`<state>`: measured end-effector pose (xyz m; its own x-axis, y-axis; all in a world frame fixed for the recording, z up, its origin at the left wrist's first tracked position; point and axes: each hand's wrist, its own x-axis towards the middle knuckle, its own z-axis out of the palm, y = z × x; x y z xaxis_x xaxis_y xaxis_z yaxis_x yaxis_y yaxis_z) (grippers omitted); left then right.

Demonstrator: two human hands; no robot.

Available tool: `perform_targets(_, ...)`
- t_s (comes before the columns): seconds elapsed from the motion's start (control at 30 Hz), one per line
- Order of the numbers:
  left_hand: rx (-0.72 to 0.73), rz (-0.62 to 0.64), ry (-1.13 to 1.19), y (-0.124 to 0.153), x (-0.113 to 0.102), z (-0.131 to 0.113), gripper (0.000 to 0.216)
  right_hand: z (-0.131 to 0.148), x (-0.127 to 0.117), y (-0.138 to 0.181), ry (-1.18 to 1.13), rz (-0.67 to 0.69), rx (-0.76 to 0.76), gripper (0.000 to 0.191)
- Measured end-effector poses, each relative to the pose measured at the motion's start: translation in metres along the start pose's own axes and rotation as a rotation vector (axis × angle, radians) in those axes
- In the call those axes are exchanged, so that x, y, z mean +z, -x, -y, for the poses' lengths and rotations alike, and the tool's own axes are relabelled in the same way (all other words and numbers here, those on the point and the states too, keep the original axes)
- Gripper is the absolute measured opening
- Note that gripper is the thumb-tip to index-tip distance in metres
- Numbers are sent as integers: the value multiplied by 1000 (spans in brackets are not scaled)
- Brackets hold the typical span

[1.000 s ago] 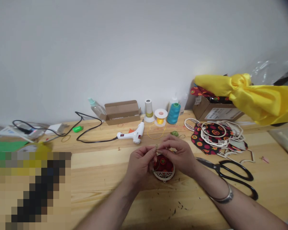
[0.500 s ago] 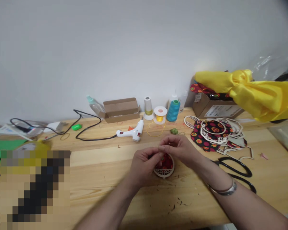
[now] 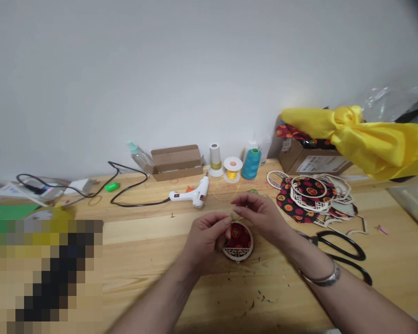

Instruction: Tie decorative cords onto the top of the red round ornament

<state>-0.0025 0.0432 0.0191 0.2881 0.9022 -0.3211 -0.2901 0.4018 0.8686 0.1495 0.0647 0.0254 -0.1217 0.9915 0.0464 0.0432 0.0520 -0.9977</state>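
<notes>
A round wooden-framed ornament (image 3: 239, 237), with dark red patterned fabric and a fretwork strip along its bottom, is in front of me. My left hand (image 3: 209, 236) is closed on its upper left edge, thumb and forefinger at the small loop on top. A short piece of yellow cord (image 3: 238, 217) shows at that loop. Just to the right, my right hand (image 3: 261, 214) is closed in a pinch at the cord, its fingertips partly hiding it. Whether the cord passes through the loop is too small to tell.
Behind my hands lie a white glue gun (image 3: 195, 192), a yellow cord spool (image 3: 232, 168) and a blue thread cone (image 3: 251, 163). Black-handled scissors (image 3: 344, 246) lie beside my right forearm. Wooden frames and patterned fabric (image 3: 309, 195) are piled right, before a cardboard box (image 3: 308, 155).
My right hand has drawn slightly away from the left, its fingers lifting apart from the ornament's top. More of the ornament and the yellow cord now show.
</notes>
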Motion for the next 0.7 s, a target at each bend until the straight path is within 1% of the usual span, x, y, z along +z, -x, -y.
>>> perform_targets(0.07,-10,21,34,0,0,0,15,0,-1,1,80,41,-124,10)
perform_targets(0.13,-14,42,59,0,0,0,15,1,-2,2,130,104,-203,12)
perform_targets(0.2,-9,36,79,0,0,0,14,1,-3,2,135,109,-190,13)
perform_targets(0.3,-2,-17,100,-1,0,-1,14,1,-2,2,118,25,-122,8)
perform_targets(0.37,2,-54,108,-2,0,-2,15,1,-1,1,119,2,-124,3)
perform_targets(0.47,2,-90,114,-3,1,-2,15,3,1,2,107,8,-143,4)
perform_targets(0.6,6,-103,77,-2,2,-3,16,2,3,5,118,22,-221,1)
perform_targets(0.7,28,-100,-33,0,3,-5,17,2,1,7,218,39,-313,5)
